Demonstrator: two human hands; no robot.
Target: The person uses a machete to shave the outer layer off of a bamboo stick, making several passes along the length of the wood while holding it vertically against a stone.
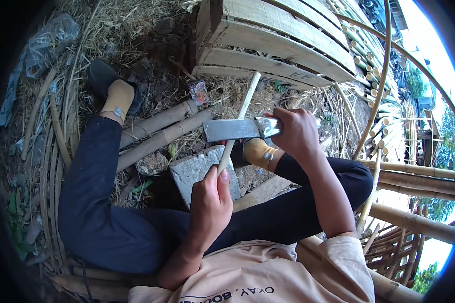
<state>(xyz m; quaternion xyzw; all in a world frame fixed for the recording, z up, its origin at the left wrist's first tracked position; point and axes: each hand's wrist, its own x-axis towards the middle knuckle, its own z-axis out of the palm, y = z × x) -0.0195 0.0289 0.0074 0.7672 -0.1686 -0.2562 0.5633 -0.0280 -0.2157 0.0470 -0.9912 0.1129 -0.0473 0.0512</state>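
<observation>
The person is sitting on straw-strewn ground with legs in dark trousers (101,212) spread wide, working over a grey stone block (199,169) that is lying between the knees; the left hand (211,202) is clenching the near end of a thin pale bamboo strip (239,121), thumb pressing along its upper side; the strip is running with its long axis from that hand up and slightly to the right, its far tip pointing away from the person toward the wooden pallet (273,45), and its lower part is passing just over the far corner of the block. The right hand (296,132) is gripping the handle end of a broad cleaver-like knife (235,129), fingers wrapped tight; the flat grey blade is lying roughly level, its long axis crossing the strip almost at a right angle and its blunt end pointing to the person's left; blade and strip are meeting about midway along the strip, though whether the edge is biting in cannot be told. Two thick bamboo poles (159,132) are lying side by side on the ground beyond the block, slanting up to the right; more bamboo poles (414,169) are stacked at the person's right.
</observation>
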